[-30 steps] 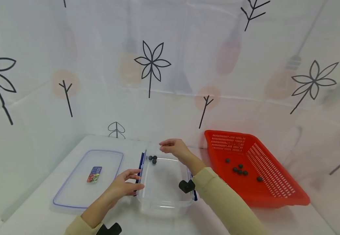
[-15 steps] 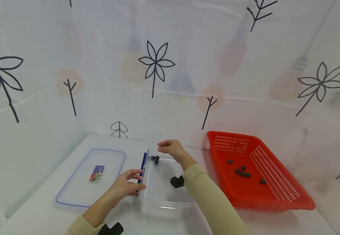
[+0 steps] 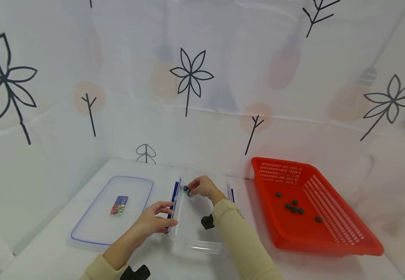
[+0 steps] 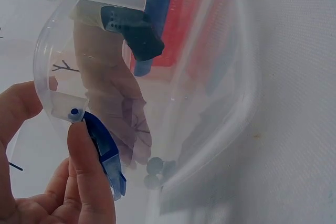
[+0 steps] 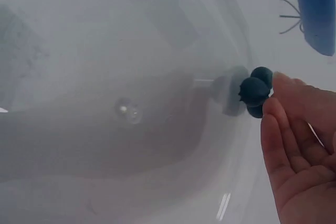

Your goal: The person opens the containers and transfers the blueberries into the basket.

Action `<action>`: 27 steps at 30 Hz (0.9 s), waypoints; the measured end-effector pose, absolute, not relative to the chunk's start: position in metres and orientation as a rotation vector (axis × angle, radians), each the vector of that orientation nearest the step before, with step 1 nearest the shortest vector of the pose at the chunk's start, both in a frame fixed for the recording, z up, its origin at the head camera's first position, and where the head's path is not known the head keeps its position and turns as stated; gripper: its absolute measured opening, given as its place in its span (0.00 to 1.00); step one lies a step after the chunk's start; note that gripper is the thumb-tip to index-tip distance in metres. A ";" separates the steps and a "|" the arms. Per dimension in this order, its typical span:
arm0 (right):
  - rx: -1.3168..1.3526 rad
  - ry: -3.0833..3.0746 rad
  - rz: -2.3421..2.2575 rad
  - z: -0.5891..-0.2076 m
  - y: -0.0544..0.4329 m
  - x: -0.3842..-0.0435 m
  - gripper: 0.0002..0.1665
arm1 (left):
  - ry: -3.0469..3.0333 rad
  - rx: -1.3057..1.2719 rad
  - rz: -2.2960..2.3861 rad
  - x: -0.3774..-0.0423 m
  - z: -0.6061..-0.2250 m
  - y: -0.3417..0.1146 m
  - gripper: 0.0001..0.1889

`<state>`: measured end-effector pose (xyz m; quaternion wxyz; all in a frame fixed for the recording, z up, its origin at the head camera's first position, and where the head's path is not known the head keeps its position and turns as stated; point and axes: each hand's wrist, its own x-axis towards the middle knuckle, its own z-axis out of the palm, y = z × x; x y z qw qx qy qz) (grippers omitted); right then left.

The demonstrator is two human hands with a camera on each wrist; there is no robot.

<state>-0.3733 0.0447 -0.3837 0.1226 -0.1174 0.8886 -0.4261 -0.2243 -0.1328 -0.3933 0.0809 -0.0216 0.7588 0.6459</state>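
A clear plastic food box (image 3: 197,245) with blue side clips sits on the white table. My left hand (image 3: 153,219) holds its left edge, with fingertips against the wall near the blue clip (image 4: 107,153). My right hand (image 3: 204,187) reaches into the far left corner of the box. There its thumb and fingertips (image 5: 269,109) pinch a dark blueberry (image 5: 254,91). Other blueberries (image 5: 261,74) lie right behind it, partly hidden.
A red perforated basket (image 3: 328,249) with several blueberries (image 3: 294,209) stands on the right. The box's blue-rimmed lid (image 3: 94,229) with a printed label (image 3: 119,205) lies flat at the left. A patterned white cloth (image 3: 146,124) hangs behind the table.
My right hand has come down from above the far end of the box to the blueberries in its corner. My left hand keeps its place on the box edge. The head view has turned slightly left.
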 end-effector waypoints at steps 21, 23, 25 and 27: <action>-0.660 2.546 -0.819 -0.390 0.043 -0.369 0.10 | 2.279 -0.061 1.920 -0.224 -0.392 -0.132 0.32; -0.666 2.526 -0.846 -0.388 0.042 -0.368 0.10 | 2.276 -0.063 1.922 -0.224 -0.392 -0.132 0.32; -0.660 2.506 -0.914 -0.386 0.041 -0.368 0.09 | 2.276 -0.054 1.917 -0.223 -0.391 -0.132 0.32; -0.654 2.490 -0.991 -0.382 0.040 -0.368 0.09 | 2.272 -0.057 1.922 -0.223 -0.391 -0.132 0.32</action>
